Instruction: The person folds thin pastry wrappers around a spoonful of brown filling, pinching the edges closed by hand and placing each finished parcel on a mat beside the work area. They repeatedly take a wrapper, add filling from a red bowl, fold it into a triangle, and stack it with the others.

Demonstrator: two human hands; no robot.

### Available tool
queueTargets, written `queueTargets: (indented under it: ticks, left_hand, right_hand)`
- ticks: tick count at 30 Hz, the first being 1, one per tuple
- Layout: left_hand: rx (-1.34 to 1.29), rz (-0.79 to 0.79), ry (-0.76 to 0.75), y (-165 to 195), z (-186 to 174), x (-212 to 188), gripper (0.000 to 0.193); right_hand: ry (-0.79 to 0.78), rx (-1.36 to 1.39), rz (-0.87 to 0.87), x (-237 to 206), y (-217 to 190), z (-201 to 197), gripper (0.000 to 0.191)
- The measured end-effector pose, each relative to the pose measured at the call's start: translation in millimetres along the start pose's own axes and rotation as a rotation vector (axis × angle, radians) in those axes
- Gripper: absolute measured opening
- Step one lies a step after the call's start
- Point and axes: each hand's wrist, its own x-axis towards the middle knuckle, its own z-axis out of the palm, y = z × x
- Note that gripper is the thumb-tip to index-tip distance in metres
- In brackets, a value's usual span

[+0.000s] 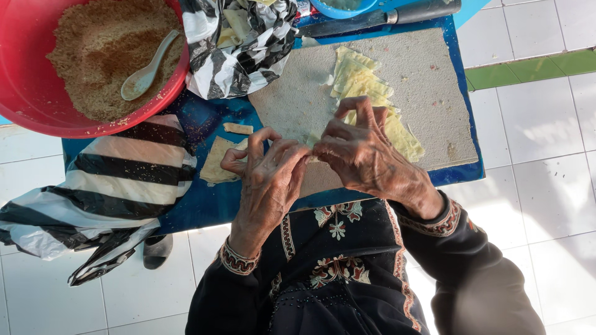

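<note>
Fingers of left hand (267,170) and right hand (357,149) pinch together on a thin pale dough wrapper (312,141); probably soft, tearable, best held by edges.

A crumpled black-and-white striped plastic bag (239,46) sits beside the red bowl (37,105); another (105,192) lies flat below it.

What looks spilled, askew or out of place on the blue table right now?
Brown crumbs lie scattered on the blue table below the red bowl. A pale wrapper scrap lies apart from the stack of wrappers. Nothing looks damaged.
</note>
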Motion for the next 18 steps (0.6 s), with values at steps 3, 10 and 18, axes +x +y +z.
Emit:
queueTargets:
  ticks: [3, 10, 18]
  left_hand:
    - [0.012, -0.002, -0.017, -0.6, -0.3, 1.0, 0.019]
    - [-0.002, 0.041, -0.059, -2.4, -0.6, 1.1, 0.019]
    - [0.031, 0.034, -0.03, -5.2, 5.0, -3.3, 0.02]
  right_hand:
    - [-0.067, 0.102, 0.104, 3.8, 10.8, 2.5, 0.014]
    - [-0.035, 0.143, 0.055, -1.2, 19.0, 7.3, 0.021]
    - [0.041, 0.07, 0.062, -5.1, 7.3, 7.4, 0.023]
